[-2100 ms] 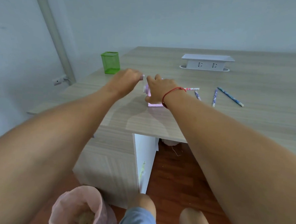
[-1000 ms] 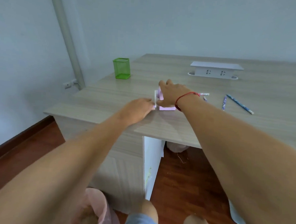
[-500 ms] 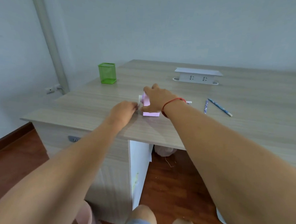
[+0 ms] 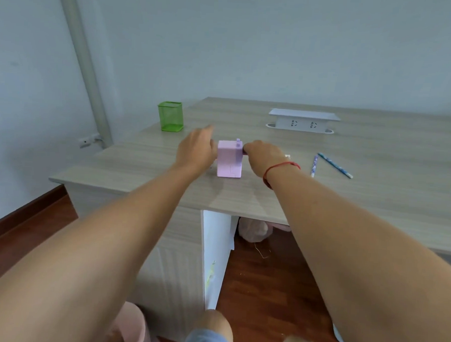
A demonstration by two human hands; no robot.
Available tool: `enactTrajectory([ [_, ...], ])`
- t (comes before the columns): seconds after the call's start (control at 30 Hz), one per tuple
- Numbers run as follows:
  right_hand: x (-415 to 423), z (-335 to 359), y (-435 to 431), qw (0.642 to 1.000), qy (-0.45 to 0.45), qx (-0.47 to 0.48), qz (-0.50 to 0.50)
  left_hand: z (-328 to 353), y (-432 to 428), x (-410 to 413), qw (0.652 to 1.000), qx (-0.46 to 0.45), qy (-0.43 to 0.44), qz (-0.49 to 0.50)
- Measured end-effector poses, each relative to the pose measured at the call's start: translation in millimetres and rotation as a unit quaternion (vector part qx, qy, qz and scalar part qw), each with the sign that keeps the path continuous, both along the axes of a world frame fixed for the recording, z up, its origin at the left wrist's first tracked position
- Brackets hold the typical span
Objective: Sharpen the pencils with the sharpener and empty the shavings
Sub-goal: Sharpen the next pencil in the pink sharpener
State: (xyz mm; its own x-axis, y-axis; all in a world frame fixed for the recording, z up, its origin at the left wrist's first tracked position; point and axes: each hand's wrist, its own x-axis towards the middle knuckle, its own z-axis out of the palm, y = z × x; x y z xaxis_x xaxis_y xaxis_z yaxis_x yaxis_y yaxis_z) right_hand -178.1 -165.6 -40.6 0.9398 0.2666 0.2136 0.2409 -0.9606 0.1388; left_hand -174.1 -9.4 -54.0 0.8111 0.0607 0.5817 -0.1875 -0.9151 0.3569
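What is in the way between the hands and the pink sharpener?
Nothing visible. The left hand is right at the left side of the pink sharpener, and the right hand is right at its right side, by the crank. The two loose pencils lie further right on the desk.

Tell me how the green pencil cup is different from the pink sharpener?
The green pencil cup is see-through mesh; the pink sharpener is solid plastic. The cup stands alone near the desk's far left corner, untouched; the sharpener sits nearer the front edge with the left hand and right hand against its sides. Both are boxy and stand upright.
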Motion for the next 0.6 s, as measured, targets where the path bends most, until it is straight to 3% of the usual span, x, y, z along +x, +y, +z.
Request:
enactTrajectory([
  [0.07, 3, -3, 1, 1.0, -0.015, -0.015, 0.004, 8, -11, 8, 0.999, -0.015, -0.015, -0.046],
  [0.17, 6, -7, -2, 0.998, -0.04, -0.046, 0.016, 3, -24, 17, 0.995, -0.021, 0.047, -0.082],
  [0.6, 20, -3, -27, 0.973, -0.12, -0.165, 0.108, -17, -25, 33, 0.995, -0.029, 0.058, -0.072],
])
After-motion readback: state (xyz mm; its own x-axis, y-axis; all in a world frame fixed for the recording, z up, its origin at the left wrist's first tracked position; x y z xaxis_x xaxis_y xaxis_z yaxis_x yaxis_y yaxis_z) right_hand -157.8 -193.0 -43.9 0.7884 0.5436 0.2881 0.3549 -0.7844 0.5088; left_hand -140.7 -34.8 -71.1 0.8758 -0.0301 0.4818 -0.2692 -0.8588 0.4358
